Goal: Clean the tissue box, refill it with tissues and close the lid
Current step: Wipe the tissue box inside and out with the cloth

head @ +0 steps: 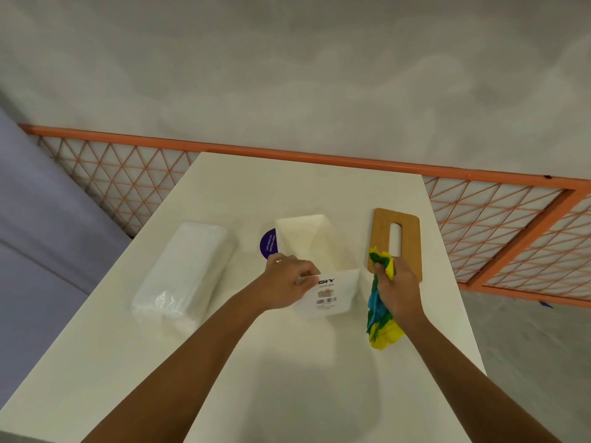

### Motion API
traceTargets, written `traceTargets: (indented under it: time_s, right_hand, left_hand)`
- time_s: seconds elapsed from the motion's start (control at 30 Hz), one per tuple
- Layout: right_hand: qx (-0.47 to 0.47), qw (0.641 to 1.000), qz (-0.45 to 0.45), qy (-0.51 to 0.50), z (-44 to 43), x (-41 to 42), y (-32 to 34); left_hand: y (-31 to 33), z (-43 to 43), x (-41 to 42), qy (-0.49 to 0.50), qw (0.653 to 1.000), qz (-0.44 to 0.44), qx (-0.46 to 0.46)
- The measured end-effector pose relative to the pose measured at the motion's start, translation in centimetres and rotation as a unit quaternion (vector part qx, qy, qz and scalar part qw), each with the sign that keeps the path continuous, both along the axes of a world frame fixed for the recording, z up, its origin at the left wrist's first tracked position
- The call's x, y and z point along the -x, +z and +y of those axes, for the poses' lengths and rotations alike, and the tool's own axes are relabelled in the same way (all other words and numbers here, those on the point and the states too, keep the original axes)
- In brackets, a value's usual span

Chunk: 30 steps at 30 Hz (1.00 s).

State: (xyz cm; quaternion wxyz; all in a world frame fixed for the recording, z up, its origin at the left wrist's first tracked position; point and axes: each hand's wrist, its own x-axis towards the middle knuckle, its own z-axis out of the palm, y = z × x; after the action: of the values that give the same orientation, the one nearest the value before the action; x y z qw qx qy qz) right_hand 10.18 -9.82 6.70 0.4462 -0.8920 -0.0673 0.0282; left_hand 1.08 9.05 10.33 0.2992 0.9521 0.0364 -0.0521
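The smooth white tissue box (316,238) stands lidless in the middle of the surface (287,362), its near rim pinched by the left hand (289,284). The right hand (398,289) clutches a crumpled green-yellow-blue cloth (382,327) over the flat wooden lid (406,225) (rounded corners, oval slot). A plastic-wrapped tissue pack (185,270) lies to the left.

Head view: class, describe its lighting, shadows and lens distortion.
Head view: soft even light; a faint shadow on the near table; the orange railing runs slanted, slightly bowed; small label print on the tissue box is blurred.
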Motion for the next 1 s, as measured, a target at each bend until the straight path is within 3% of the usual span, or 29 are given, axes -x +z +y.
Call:
traceTargets:
  time_s: [0.17, 0.53, 0.63, 0.8, 1.0]
  right_hand:
    - [0.015, 0.999, 0.036, 0.035, -0.6, 1.0, -1.8]
    - [0.049, 0.994, 0.071, 0.068, 0.5, 2.1, -3.2]
    - [0.05, 0.996, 0.059, 0.054, 0.8, 2.3, -3.2]
    - [0.027, 0.997, 0.07, 0.024, 1.0, 2.5, -3.1]
    - [0.01, 0.996, 0.076, 0.044, 1.1, 3.2, -2.5]
  left_hand:
    - [-2.1, 1.1, 1.3, -0.043, 0.989, 0.057, -0.129]
    - [-4.0, 2.1, 2.8, -0.013, 0.97, 0.052, -0.236]
    - [-4.1, 0.0, 2.4, 0.001, 0.986, -0.017, -0.167]
    - [-6.6, -4.5, 2.0, 0.012, 0.987, 0.017, -0.157]
    - [-6.8, -4.4, 2.4, 0.046, 0.995, -0.048, -0.073]
